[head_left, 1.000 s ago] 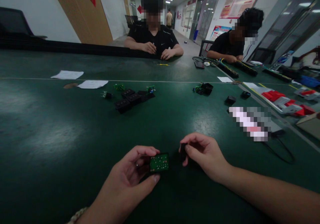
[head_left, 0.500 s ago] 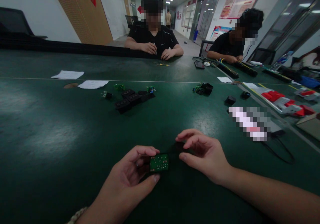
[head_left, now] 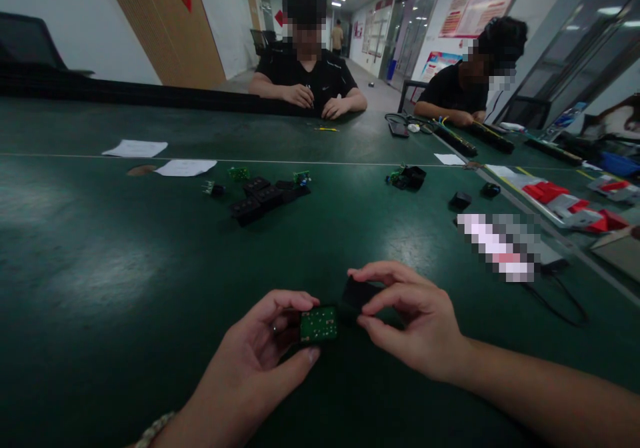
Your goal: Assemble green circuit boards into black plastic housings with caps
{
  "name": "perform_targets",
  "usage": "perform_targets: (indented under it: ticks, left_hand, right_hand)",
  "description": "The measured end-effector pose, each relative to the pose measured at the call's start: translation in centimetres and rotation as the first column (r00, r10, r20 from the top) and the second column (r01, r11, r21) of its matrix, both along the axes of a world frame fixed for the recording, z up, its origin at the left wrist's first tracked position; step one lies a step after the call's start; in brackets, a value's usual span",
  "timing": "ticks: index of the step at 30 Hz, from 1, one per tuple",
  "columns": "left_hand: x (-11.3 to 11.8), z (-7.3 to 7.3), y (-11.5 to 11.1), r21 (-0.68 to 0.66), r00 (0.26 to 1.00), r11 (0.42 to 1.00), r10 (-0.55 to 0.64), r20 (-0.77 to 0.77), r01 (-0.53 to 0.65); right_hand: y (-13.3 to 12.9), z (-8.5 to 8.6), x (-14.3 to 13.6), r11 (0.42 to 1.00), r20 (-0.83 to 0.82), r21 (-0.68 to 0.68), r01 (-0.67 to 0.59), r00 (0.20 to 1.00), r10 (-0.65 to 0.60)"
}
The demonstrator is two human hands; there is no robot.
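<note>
Between the thumb and fingers of my left hand (head_left: 273, 341) is a small green circuit board (head_left: 319, 325), its soldered side facing me. The board seems to sit in a dark housing, though its edges are hard to make out. My right hand (head_left: 413, 315) pinches a black plastic case piece (head_left: 359, 295), tilted, just to the right of the board. A narrow gap separates the two parts. The far side of the black piece is hidden by its dark colour and my fingers.
Black case parts (head_left: 257, 201) lie mid-table with a green board (head_left: 239, 174) behind them. Another board-and-case pile (head_left: 407, 178) is further right, near black blocks (head_left: 460, 200). A blurred-out device (head_left: 510, 248) with a cable lies at right. Two people sit across the table.
My right hand has closed on the black case piece and turned it up into clearer view beside the board. My left hand stays nearly still with the circuit board.
</note>
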State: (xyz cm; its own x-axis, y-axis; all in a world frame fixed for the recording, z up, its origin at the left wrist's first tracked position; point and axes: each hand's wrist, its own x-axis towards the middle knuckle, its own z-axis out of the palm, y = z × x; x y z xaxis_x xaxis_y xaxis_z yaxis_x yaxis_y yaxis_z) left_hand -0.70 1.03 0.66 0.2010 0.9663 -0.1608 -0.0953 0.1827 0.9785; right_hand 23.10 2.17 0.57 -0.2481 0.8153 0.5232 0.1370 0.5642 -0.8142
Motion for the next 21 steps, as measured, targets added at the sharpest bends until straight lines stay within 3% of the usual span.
perform_targets:
  ticks: [9,13,21]
  left_hand:
    - [0.0,-0.5,0.1,0.026,1.0,1.0,-0.004,-0.001,0.004]
    - [-0.2,-1.1,-0.1,0.054,1.0,0.999,-0.001,0.0,0.001]
    - [-0.1,-0.5,-0.2,0.042,1.0,0.999,-0.01,0.005,0.01]
  right_hand:
    - [-0.4,-0.5,-0.1,0.999,-0.056,-0.021,-0.051,0.997,0.049]
    - [-0.3,-0.2,-0.1,0.999,-0.013,-0.021,-0.034,0.999,0.034]
    - [-0.4,-0.1,0.0,0.999,0.071,0.043,-0.009,0.997,0.006]
